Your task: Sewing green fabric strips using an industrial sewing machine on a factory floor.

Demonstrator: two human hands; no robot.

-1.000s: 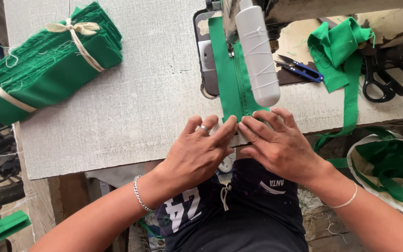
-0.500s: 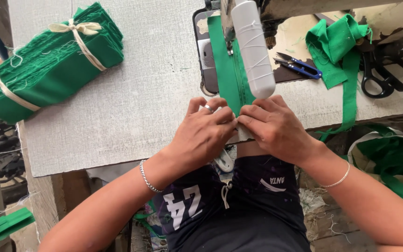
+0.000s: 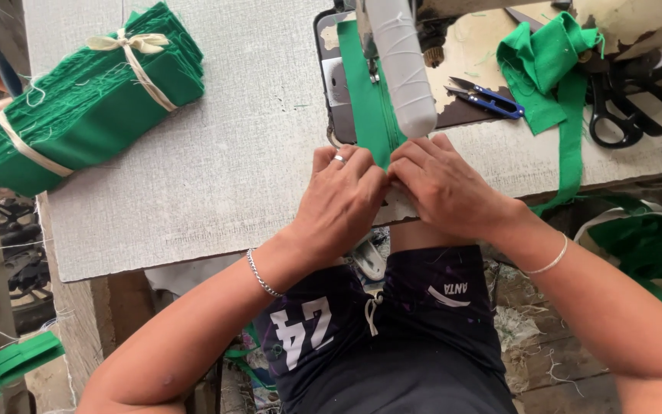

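Green strip: a long band of green fabric [image 3: 367, 92] is lying on the sewing machine bed, running from the needle area down to the front edge of the tabletop [image 3: 224, 161], where both hands are meeting on its near end.
Left hand: the left hand [image 3: 342, 203] is resting palm down at the tabletop edge, fingers curled and pressing together at the tips, pinching the near end of the strip; a ring is showing on one finger and a chain bracelet [image 3: 260, 274] is sitting on the wrist.
Right hand: the right hand [image 3: 442, 184] is lying just beside the left, fingertips touching it, fingers bent and gripping the same end of the strip; a thin bangle [image 3: 549, 261] is circling the wrist.
Machine: the sewing machine arm [image 3: 400, 65], wrapped in pale thread, is hanging over the strip.
Bundle: a stack of green cut pieces [image 3: 90, 100], tied with two pale cloth ties, is lying well apart on the left of the tabletop.
Tools: blue-handled thread snips [image 3: 488, 97] are sitting right of the machine; black scissors [image 3: 637, 96] are lying farther right.
Loose cloth: a crumpled green piece [image 3: 549, 65] is trailing a band over the tabletop edge.
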